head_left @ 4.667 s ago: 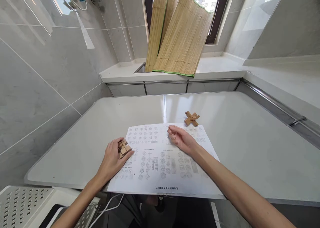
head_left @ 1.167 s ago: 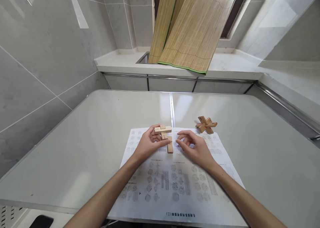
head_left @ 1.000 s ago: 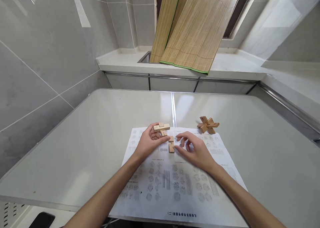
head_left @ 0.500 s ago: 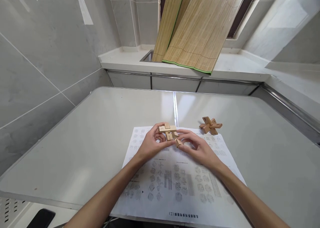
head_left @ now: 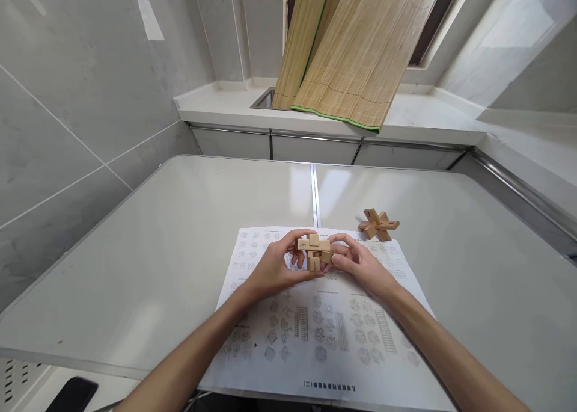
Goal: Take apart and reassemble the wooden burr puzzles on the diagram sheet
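Note:
Both my hands hold a small wooden interlocking puzzle (head_left: 314,249) just above a printed instruction sheet (head_left: 315,322). My left hand (head_left: 277,266) grips the cluster of pale wooden bars from the left, fingers curled round it. My right hand (head_left: 358,266) pinches a wooden piece against the cluster's right side. A second, assembled wooden cross puzzle (head_left: 378,224) lies on the table beyond the sheet's far right corner, apart from both hands.
The grey table (head_left: 157,231) has a seam down its middle and walls close on the left. A rolled bamboo mat (head_left: 342,45) leans on the white ledge at the back. A metal rail runs along the right.
My right hand picked the loose wooden piece off the sheet and brought it to the cluster in my left hand. Both hands now meet over the sheet.

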Action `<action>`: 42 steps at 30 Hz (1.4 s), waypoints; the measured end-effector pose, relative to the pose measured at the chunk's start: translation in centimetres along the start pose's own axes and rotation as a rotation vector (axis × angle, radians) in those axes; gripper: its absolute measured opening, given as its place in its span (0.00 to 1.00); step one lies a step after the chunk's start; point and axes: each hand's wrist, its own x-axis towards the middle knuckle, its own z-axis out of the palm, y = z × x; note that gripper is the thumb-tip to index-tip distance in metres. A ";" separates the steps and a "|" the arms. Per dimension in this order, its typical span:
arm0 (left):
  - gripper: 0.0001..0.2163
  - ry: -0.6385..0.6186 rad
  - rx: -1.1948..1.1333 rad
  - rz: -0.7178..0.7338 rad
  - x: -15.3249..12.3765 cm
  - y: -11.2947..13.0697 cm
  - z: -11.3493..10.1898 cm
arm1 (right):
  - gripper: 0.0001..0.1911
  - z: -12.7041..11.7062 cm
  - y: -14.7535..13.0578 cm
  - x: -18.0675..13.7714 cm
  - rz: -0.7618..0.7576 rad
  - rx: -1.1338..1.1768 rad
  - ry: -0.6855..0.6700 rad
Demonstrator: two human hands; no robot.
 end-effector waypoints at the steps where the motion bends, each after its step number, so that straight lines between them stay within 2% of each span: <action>1: 0.30 -0.005 0.013 0.010 0.0 -0.1 0.0 | 0.26 0.0 0.0 0.0 -0.004 0.001 0.000; 11: 0.27 -0.013 0.116 0.115 -0.2 -1.0 0.6 | 0.24 0.1 0.1 -0.1 -0.008 -0.013 0.005; 16: 0.28 0.036 0.158 0.210 -0.1 -1.3 0.7 | 0.23 0.3 0.0 -0.1 -0.019 -0.009 -0.013; 20: 0.28 -0.013 0.142 0.239 0.0 -1.5 0.8 | 0.23 0.4 0.1 -0.2 -0.008 -0.011 -0.063; 25: 0.26 -0.044 0.070 0.182 0.0 -1.1 1.0 | 0.26 0.6 0.0 -0.3 -0.056 -0.056 -0.059; 29: 0.27 -0.001 -0.023 0.089 0.0 -0.5 0.8 | 0.23 1.0 -0.3 -0.5 -0.105 -0.194 -0.027; 34: 0.28 -0.019 -0.110 0.047 0.1 -0.3 0.6 | 0.18 1.3 -0.1 -0.6 -0.204 -0.396 0.054; 37: 0.26 -0.001 -0.073 0.085 0.1 -0.5 0.5 | 0.20 1.5 -0.1 -0.7 -0.203 -0.423 0.016; 42: 0.27 -0.051 -0.070 0.112 0.1 -0.5 0.2 | 0.21 1.3 -0.2 -0.7 -0.109 -0.276 -0.112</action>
